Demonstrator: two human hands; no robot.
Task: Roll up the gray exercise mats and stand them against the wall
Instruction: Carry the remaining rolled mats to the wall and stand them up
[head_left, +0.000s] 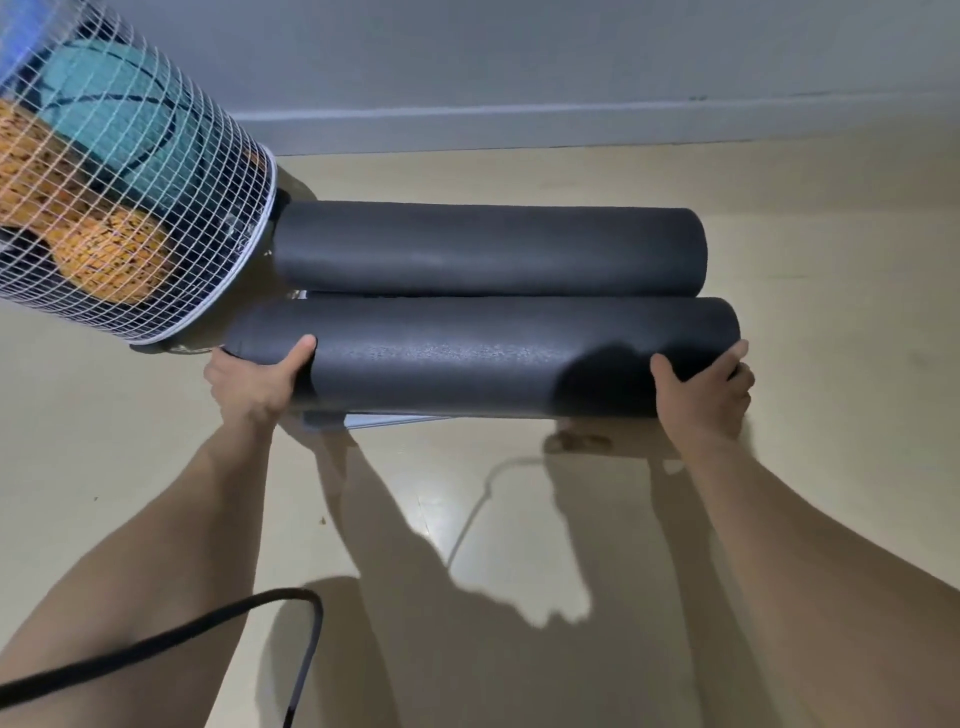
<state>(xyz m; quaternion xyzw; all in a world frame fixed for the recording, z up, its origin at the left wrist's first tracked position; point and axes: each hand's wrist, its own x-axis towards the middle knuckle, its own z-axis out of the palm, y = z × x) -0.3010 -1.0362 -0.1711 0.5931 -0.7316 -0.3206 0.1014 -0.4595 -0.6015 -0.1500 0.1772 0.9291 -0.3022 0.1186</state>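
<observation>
Near mat (467, 364), frame centre: rolled foam, judged light, springy; held at both ends by left hand (254, 384) and right hand (701, 389), grips curled around it.

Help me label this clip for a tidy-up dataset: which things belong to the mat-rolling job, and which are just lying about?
Job: near rolled mat, gripped at its ends by left hand and right hand; far rolled mat; wall.
Lying about: wire basket with balls; black cable; white cord.
</observation>
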